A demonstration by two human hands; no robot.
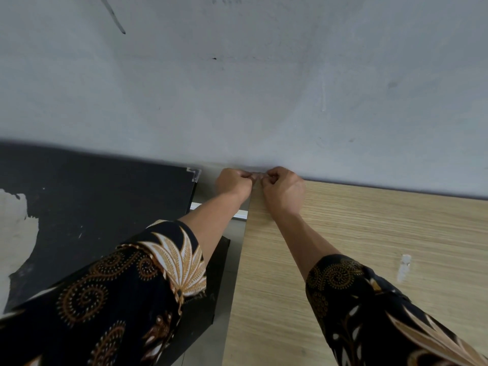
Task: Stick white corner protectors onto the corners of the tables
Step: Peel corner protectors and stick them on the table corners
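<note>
Nearest you: patterned sleeves, the left sleeve (118, 286) over the black counter (105, 202), the right sleeve (369, 313) over the wood counter (369, 233). Both forearms are bare past the sleeves and reach toward the far wall.

The black counter is on the left and the wood counter on the right. A narrow grey gap (235, 265) runs between them. A large pale worn patch (15, 228) is at the black counter's left edge.

On the wood counter, right of your right forearm and well apart from your hands, lies a small white scrap (404, 270). It is too blurred to name.

Farther along the gap, a white strip (240, 213) crosses beneath your left forearm.

Your hands meet at the wood counter's far left corner. The left hand (233, 182) is over the gap and the right hand (284, 188) is over the wood. Both grips are narrow: the fingers are curled in and the fingertips of the two hands nearly touch. Between them, right at the corner, a small pale protector (255, 176) is pinched from both sides. It is mostly hidden, and you cannot tell whether it sits on the corner.

Just left of your left hand, a fitted protector (194, 173) is on the black counter's far right corner.

Farthest is the grey wall (237, 88), scuffed, with a dark streak (115, 17) at upper left.
</note>
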